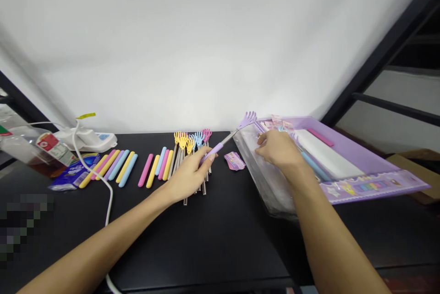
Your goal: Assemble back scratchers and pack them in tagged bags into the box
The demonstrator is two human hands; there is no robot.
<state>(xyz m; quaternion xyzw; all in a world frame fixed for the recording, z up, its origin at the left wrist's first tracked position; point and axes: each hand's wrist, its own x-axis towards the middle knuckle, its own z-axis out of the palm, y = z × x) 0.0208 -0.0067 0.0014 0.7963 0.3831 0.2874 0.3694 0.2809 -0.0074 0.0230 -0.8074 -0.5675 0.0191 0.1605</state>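
My left hand [192,170] grips the handle of a purple back scratcher [246,119], its claw end pointing up and right. Behind that hand lie several metal scratcher rods with yellow, blue and pink claw heads [183,141]. My right hand [278,147] is over a stack of clear plastic bags [271,188] at the left side of a lilac box [347,147]. Its fingers are curled together at the bags; whether they pinch one is hidden. Blue-handled back scratchers [314,165] lie in the box. A small pink card [234,161] rests between my hands.
Loose pink, yellow, blue and purple handles [127,170] lie in rows at the left. Past them are a blue packet [74,172], a bottle [41,152] and a white power strip [99,141]. A white cable [109,197] crosses the black table [220,243].
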